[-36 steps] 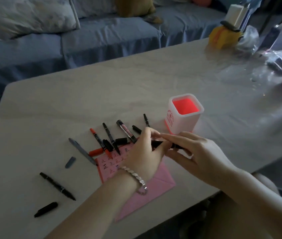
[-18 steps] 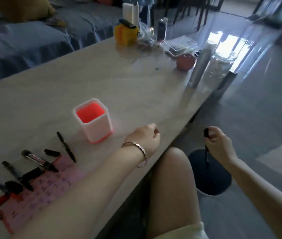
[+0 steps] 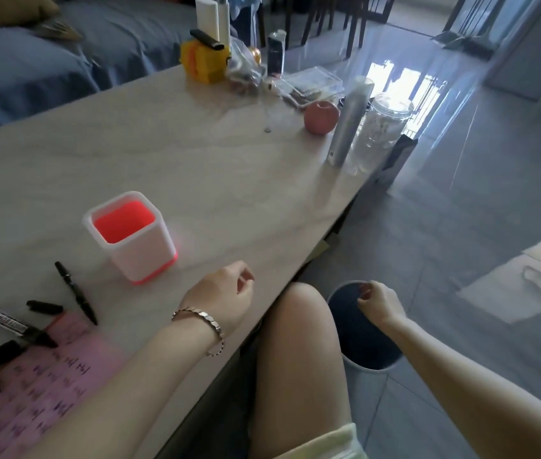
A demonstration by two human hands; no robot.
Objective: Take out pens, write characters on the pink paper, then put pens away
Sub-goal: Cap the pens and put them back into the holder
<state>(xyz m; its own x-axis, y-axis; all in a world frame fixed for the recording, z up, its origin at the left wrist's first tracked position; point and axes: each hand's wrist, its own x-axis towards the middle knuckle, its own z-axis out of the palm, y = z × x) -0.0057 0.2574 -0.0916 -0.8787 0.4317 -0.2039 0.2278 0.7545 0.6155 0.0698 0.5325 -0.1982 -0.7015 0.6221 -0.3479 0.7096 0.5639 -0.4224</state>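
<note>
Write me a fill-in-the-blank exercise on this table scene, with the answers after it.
1. The pen holder is ___ inside.
2. The right hand hovers over a bin that stands on the ___.
3. The bracelet is on the ___ wrist.
4. The paper with writing on it is ___.
Missing words: red; floor; left; pink.

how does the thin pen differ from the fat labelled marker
The thin pen is slim and plain black; the marker is thicker with a printed label. The marker's tip lies over the pink paper; the thin pen lies mostly on bare table. Both lie flat.
</note>
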